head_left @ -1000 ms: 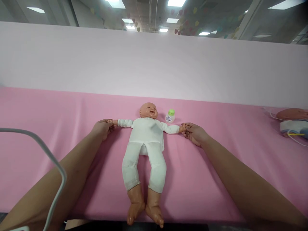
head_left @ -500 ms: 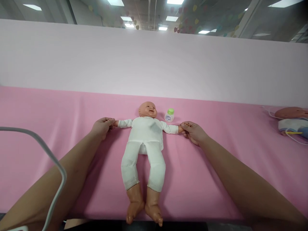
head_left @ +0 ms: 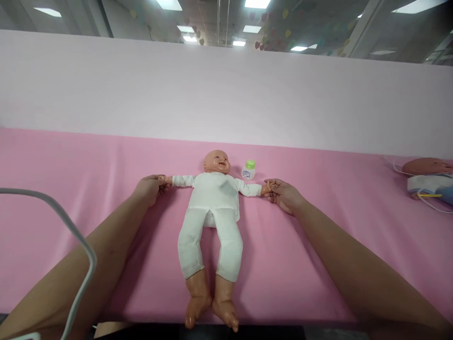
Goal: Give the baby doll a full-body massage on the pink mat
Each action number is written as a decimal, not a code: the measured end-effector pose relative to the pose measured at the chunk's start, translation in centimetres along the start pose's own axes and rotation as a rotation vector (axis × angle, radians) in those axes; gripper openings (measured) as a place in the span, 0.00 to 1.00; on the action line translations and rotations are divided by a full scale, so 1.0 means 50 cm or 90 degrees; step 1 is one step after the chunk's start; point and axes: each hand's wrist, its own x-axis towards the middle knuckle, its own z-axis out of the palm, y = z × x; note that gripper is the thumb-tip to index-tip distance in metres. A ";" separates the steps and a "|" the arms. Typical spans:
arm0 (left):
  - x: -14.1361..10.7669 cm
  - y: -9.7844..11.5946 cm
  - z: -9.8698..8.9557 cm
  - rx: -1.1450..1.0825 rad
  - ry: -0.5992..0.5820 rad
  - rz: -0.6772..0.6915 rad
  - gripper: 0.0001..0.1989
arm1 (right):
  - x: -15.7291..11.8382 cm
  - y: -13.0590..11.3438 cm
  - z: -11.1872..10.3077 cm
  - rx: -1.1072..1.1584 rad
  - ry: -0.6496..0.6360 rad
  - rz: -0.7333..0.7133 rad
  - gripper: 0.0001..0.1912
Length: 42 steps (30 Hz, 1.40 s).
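Observation:
A baby doll (head_left: pixel 214 198) in a white top and trousers lies on its back, its head away from me and its bare feet at the near edge. Both its arms are stretched straight out sideways. My left hand (head_left: pixel 150 189) is closed on the doll's hand at the left of the view. On the other side, my right hand (head_left: pixel 286 196) pinches the doll's other hand between thumb and fingers. A small clear bottle (head_left: pixel 248 171) with a green cap stands beside the doll's head, a little beyond my right hand.
The pink padded surface (head_left: pixel 307 264) runs up to a white wall (head_left: pixel 226 94). At the far right lies another doll (head_left: pixel 428 166) with blue and white cloth and thin tubing. A grey cable (head_left: pixel 76 231) crosses in front of my left forearm.
My left thumb has shifted slightly, so more of the doll's hand shows in that grip. The doll, the bottle and my right hand stay practically where they were.

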 end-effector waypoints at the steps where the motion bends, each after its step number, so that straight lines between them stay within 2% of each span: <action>1: 0.000 -0.001 -0.002 -0.002 -0.010 0.002 0.10 | -0.001 -0.001 -0.003 0.012 -0.013 0.002 0.09; 7: -0.013 0.000 -0.008 0.029 -0.055 0.048 0.08 | -0.005 -0.003 -0.014 0.012 -0.051 0.006 0.14; 11: -0.021 0.000 -0.010 0.027 -0.084 0.069 0.12 | -0.008 0.000 -0.012 -0.043 -0.065 -0.020 0.19; 18: -0.025 0.002 -0.006 0.073 -0.056 0.055 0.10 | -0.003 0.011 0.006 -0.140 0.038 -0.042 0.20; 22: -0.027 0.009 -0.002 0.069 -0.036 0.029 0.07 | -0.003 0.009 0.016 -0.148 0.086 -0.038 0.16; 24: -0.026 0.012 -0.002 0.050 -0.034 0.008 0.03 | -0.005 0.006 0.013 -0.123 0.073 -0.025 0.17; 28: -0.018 0.009 -0.007 0.021 -0.047 -0.005 0.07 | -0.006 0.002 -0.004 -0.061 -0.015 0.002 0.25; 33: -0.014 0.005 -0.012 0.036 -0.090 0.030 0.09 | -0.005 0.003 -0.019 -0.074 -0.113 -0.014 0.24; 37: -0.018 0.006 -0.013 0.047 -0.084 0.035 0.11 | -0.007 0.002 -0.009 -0.117 -0.100 -0.035 0.22; 42: -0.025 0.009 -0.010 0.067 -0.074 0.037 0.08 | -0.008 0.003 0.007 -0.143 -0.029 -0.043 0.24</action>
